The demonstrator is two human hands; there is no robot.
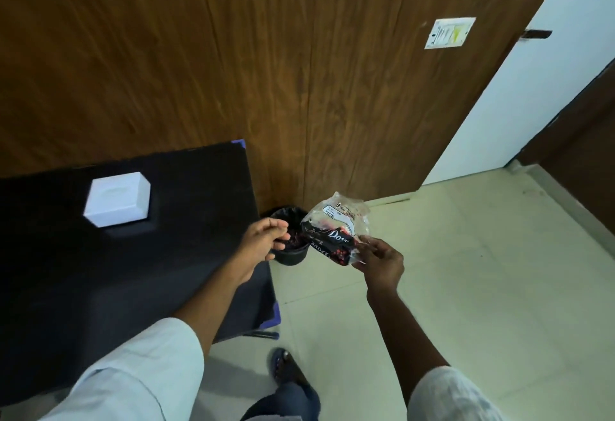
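Observation:
My right hand (381, 262) pinches the lower corner of a clear plastic bag (336, 226) with a dark wrapper and red bits inside, held in the air just right of a small black bin (291, 256). The bin stands on the floor by the table corner and has a black liner and dark red scraps in it. My left hand (264, 237) hovers over the bin's left rim with fingers loosely curled and nothing visible in them.
A black table (133, 271) fills the left side, with a white box (116, 199) on it. Behind stand brown wooden panels (266, 71) and a door with a paper label (450, 33). Pale floor tiles (466, 271) spread to the right. My sandalled foot (288, 367) is below.

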